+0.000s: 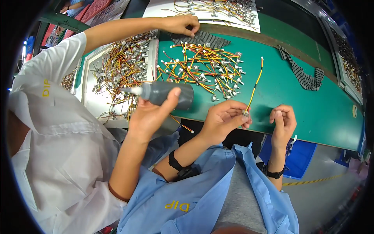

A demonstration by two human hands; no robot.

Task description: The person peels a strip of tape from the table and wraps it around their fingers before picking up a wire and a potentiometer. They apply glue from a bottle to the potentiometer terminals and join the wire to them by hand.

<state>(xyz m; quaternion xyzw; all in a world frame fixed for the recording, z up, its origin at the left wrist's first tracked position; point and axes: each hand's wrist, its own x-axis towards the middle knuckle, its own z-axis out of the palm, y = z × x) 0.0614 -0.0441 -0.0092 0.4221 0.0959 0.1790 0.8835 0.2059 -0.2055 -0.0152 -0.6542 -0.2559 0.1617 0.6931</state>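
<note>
The left hand (225, 117) pinches a yellow-red wire lead (254, 86) upright over the green surface (311, 105) edge; the right hand (283, 121) hovers beside, grip narrow, empty (a co-worker's hand (150, 117) holds a grey bottle (165, 93)).

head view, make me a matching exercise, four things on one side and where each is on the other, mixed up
Things:
1. grey squeeze bottle
2. single yellow and red wire
3. striped cloth strip
4. pile of wired parts

Places:
A. lying on the green table toward its right side
B. held in a co-worker's hand, nozzle pointing left
C. spread on the green table in front of the person
D. rising from the person's left hand, with the right hand close by

Pairs: 1-B, 2-D, 3-A, 4-C
</note>
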